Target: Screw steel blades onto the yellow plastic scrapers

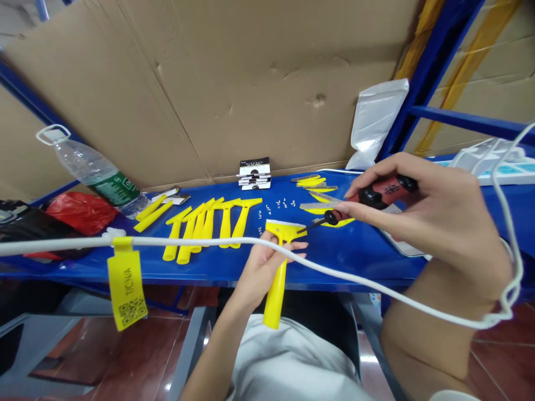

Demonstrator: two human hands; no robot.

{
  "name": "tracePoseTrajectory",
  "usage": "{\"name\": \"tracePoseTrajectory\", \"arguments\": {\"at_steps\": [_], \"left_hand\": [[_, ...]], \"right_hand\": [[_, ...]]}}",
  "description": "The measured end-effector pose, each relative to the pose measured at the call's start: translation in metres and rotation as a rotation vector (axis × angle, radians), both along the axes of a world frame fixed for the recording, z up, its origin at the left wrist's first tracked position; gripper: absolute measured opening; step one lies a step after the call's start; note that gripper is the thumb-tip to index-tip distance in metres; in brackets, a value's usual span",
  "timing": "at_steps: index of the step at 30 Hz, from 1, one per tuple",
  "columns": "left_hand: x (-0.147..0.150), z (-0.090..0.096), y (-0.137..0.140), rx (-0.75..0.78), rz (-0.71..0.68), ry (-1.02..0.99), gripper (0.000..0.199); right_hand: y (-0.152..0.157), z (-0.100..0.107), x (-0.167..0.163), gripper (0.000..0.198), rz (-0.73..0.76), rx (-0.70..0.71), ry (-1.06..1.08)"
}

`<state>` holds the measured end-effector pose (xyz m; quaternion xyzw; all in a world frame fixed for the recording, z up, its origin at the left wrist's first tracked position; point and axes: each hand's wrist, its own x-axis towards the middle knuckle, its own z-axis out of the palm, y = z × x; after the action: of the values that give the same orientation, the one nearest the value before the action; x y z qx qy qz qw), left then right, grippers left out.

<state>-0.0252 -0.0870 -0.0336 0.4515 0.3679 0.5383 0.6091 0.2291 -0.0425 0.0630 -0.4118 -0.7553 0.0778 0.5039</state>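
Observation:
My left hand (261, 264) is closed around the neck of a yellow scraper (276, 295), whose wide head points away from me and whose handle hangs toward my lap. In my right hand (443, 206) is a red and black screwdriver (388, 192). Its thin shaft reaches the right end of the scraper's head; whether the tip sits in a screw is too small to tell. Just beyond lie several yellow head pieces with metal blades (320, 206). To the left, several more yellow scraper handles (209, 223) lie in a row on the blue table (225, 267).
A white cable (200, 241) with a yellow tag (126, 289) crosses in front of my arms. Small boxes (254, 174) are stacked against the cardboard wall. At left are a plastic bottle (100, 167) and a red bag (79, 211); a power strip (497, 167) lies at right.

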Motion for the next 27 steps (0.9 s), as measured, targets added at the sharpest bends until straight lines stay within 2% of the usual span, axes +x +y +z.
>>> {"name": "tracePoseTrajectory", "arguments": {"at_steps": [7, 10, 12, 15, 17, 19, 23, 27], "left_hand": [[-0.001, -0.006, 0.003, 0.005, 0.019, 0.014, 0.042], [-0.001, -0.007, 0.004, -0.006, 0.010, 0.028, 0.038], [-0.001, -0.007, 0.006, -0.010, 0.012, 0.045, 0.038], [0.000, -0.007, 0.006, 0.002, 0.021, 0.085, 0.040], [0.001, -0.008, 0.006, 0.016, 0.022, 0.110, 0.042], [0.001, -0.010, 0.006, 0.038, 0.025, 0.138, 0.043], [0.001, -0.016, 0.006, 0.126, 0.023, 0.228, 0.031], [-0.002, -0.020, 0.008, 0.133, 0.001, 0.294, 0.029]], "right_hand": [[0.003, 0.001, 0.000, 0.030, 0.112, 0.002, -0.029], [0.002, 0.002, -0.002, 0.028, 0.040, -0.003, -0.047], [0.001, 0.002, -0.004, 0.027, 0.044, -0.047, -0.042], [-0.001, 0.002, -0.005, 0.015, 0.190, -0.126, -0.019], [0.000, 0.002, -0.005, 0.015, 0.242, -0.156, -0.028], [0.004, 0.000, -0.004, 0.021, 0.216, -0.173, -0.037], [0.013, -0.004, -0.003, 0.033, 0.095, -0.191, 0.027], [0.015, -0.005, 0.001, 0.030, 0.158, -0.165, 0.007]]}}
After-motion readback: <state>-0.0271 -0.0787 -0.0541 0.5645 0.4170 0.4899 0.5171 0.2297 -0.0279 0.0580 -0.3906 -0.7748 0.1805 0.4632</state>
